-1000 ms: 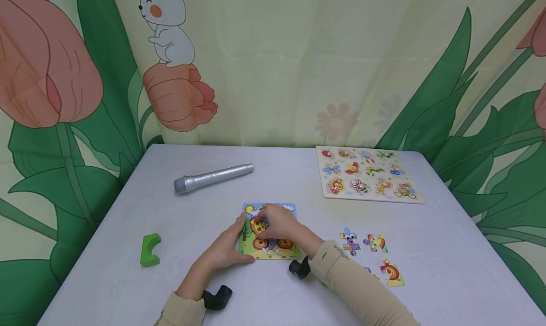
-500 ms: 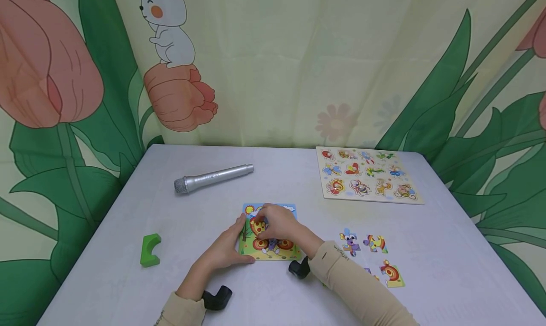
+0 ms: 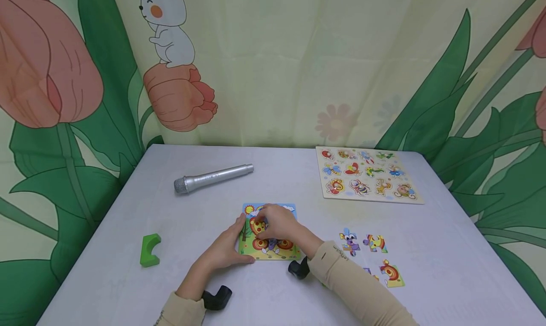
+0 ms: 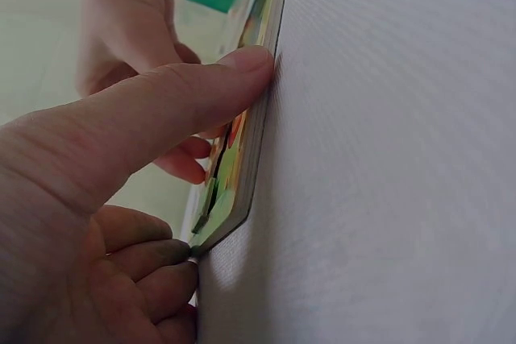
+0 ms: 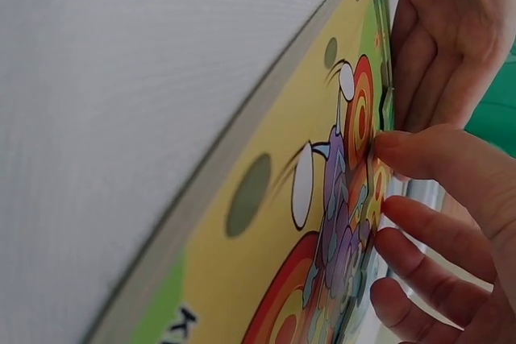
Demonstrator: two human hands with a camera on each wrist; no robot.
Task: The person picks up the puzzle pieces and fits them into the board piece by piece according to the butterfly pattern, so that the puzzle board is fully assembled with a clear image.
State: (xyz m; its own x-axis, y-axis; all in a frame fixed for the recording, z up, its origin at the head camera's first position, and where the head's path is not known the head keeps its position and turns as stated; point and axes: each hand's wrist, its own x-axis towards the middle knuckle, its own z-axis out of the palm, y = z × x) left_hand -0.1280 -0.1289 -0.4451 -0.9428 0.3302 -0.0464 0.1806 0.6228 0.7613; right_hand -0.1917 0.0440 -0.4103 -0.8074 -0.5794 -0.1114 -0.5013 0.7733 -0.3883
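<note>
A small picture puzzle board (image 3: 279, 256) with a butterfly on yellow and green ground lies flat in front of me. My left hand (image 3: 223, 248) grips its near left corner, thumb (image 4: 242, 66) against the front edge and fingers along the left side. Over the upper middle of the board, my right hand (image 3: 279, 222) pinches an orange-and-yellow puzzle piece (image 3: 257, 225) with thumb and fingers. In the right wrist view the fingertips (image 5: 393, 147) sit right at the picture surface. The right hand hides part of the board's top right.
Loose puzzle pieces lie to the right: a purple-blue one (image 3: 350, 242), a yellow-red one (image 3: 376, 243) and a red spiral one (image 3: 392, 274); the right sleeve partly hides another. A silver microphone (image 3: 215, 177), a green arch block (image 3: 150, 251) and a larger insect puzzle board (image 3: 371, 198) also lie around.
</note>
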